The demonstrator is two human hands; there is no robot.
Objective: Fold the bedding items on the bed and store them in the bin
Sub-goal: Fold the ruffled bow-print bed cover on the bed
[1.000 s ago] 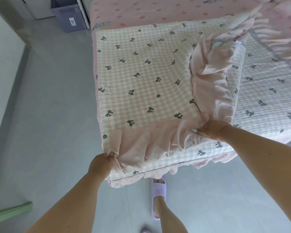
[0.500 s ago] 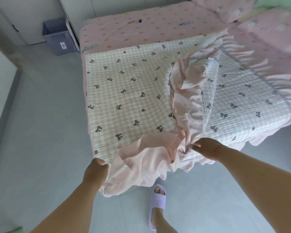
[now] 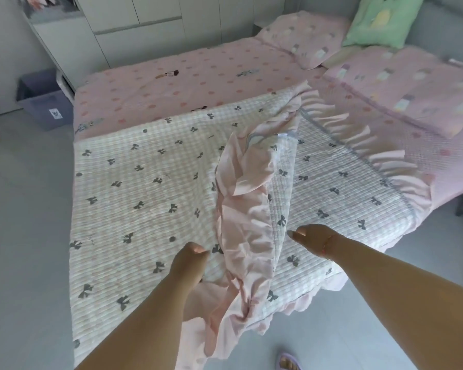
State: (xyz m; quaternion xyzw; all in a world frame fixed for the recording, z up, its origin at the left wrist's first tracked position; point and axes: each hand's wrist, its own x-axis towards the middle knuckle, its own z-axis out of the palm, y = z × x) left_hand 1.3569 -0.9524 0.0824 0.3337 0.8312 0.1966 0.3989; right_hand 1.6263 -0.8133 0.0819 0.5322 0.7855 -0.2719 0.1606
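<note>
A cream checked quilt (image 3: 145, 198) with grey bows and a pink ruffle lies partly folded on the pink dotted bed (image 3: 198, 81). Its left half is doubled over, and a ruffled edge (image 3: 243, 209) runs down the middle. My left hand (image 3: 190, 263) rests on the folded layer just left of the ruffle, fingers curled, with no fabric visibly in them. My right hand (image 3: 312, 237) hovers flat over the lower layer right of the ruffle, fingers spread and pointing left. The grey storage bin (image 3: 44, 108) stands on the floor beyond the bed's far left corner.
At the head of the bed lie a pink pillow (image 3: 302, 38), a green pillow (image 3: 380, 20) and another pink bedding item (image 3: 412, 89). White cabinets (image 3: 145, 28) line the far wall. My foot in a lilac slipper (image 3: 289, 362) stands on the grey floor.
Both hands have let go of the pink ruffled edge at the near side and moved up onto the quilt. The view has tilted up, showing the pillows.
</note>
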